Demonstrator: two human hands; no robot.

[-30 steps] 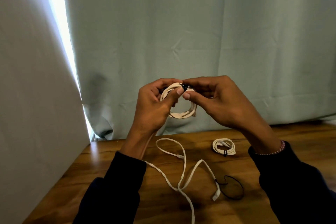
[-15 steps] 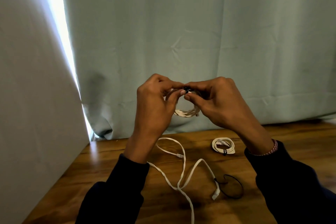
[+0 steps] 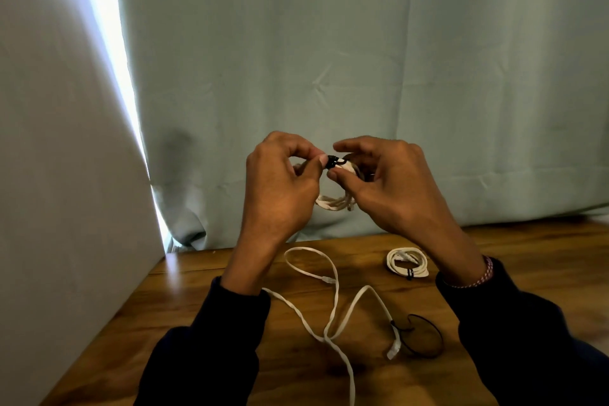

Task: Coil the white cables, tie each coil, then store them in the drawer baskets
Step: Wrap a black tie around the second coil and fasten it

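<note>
Pinching at the top of a small white coil (image 3: 334, 203), both hands were raised above the wooden table (image 3: 514, 260), in front of the pale curtain (image 3: 329, 43). The left hand (image 3: 280, 188) nipped a black tie (image 3: 333, 162) between thumb and forefinger at the coil's 12 o'clock, while the right hand (image 3: 389, 184) held the bunched turns just beside it, thumb under and fingers curled over. Only the coil's lower arc showed below the hands; how many turns it had could not be told. Judging by its flat, ribbon-like look, the cable would be light and limp, with little spring, so the turns would probably slump or slide apart unless pinched together right where the tie crossed them. That crossing seemed the best place to hold; gripping the loose arc at 6 o'clock would likely let the bundle splay. On the table, 1 loose cable (image 3: 333, 303) lay in open loops at 6 o'clock from the hands, its plug end beside a black loop tie (image 3: 425, 336) at 4 o'clock. A finished coil (image 3: 408, 263), already tied, sat at 3 o'clock from the loose cable, well apart from it. No drawer baskets were in view.
</note>
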